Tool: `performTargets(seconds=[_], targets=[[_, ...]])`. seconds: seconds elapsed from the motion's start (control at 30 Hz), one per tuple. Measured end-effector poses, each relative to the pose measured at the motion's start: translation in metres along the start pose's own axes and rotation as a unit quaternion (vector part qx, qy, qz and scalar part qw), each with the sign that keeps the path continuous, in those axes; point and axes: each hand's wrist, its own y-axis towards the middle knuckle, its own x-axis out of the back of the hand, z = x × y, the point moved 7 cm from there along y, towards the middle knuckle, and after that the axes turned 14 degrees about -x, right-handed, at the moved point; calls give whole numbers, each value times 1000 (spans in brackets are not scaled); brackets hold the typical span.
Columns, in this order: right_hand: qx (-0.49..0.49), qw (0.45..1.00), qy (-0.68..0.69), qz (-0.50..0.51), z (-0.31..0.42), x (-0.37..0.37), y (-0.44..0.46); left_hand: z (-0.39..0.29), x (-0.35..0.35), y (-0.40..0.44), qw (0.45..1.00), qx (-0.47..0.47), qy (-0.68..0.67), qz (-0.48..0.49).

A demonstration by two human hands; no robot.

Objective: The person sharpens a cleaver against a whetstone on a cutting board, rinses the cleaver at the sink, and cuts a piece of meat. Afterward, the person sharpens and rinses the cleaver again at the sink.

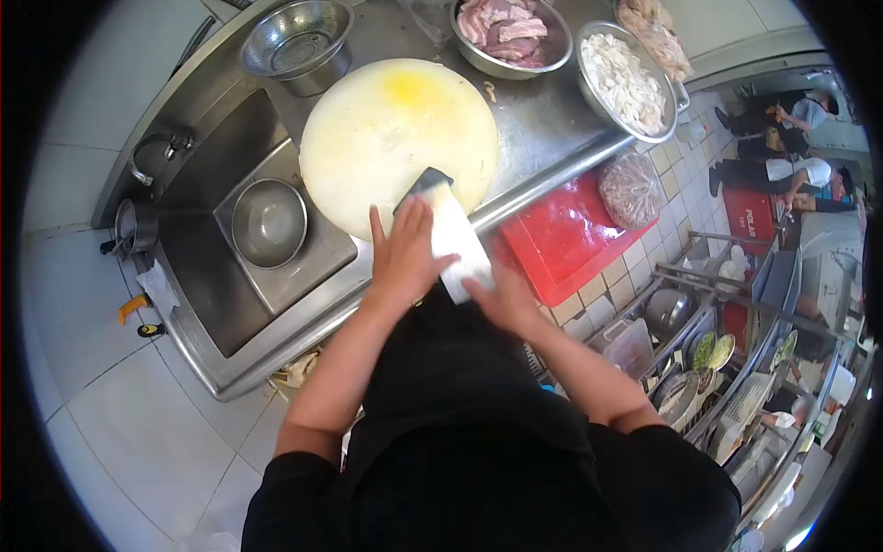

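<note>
1 blade (453,237), long axis 11–5 o'clock, 11 end over 1 board (391,138); left hand (405,250), right hand (506,296) touching blade, can't tell grips.

Board (368,120) between sink (204,281) and meat bowl (498,68)

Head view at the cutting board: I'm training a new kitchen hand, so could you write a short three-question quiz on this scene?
1. Multiple choice. What lies between the left hand and the right hand?
A) a ladle
B) a wide metal blade
C) a whisk

2. True or false: the yellow patch on the round board is on the far part, away from the hands.

3. Fill in the blank: the metal bowl just left of the white pieces holds ____.

Key:
1. B
2. True
3. pink-red meat
</note>
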Motion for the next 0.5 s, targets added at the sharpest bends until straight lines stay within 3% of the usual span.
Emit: performTargets(seconds=[0.13, 0.17, 0.27, 0.37, 0.5], targets=[[34, 999, -29, -10, 21, 17, 53, 22, 15, 39, 999, 19, 50, -1], [-26, 998, -57, 4, 54, 38, 67, 41, 23, 67, 997, 19, 69, 4], [-38, 994, -63, -76, 96, 50, 131, 88, 54, 140, 997, 29, 56, 32], [-29, 995, -45, -88, 89, 46, 123, 75, 62, 140, 997, 16, 55, 59], [-16, 1000, -13, -13, 38, 14, 45, 26, 15, 48, 997, 3, 73, -11]])
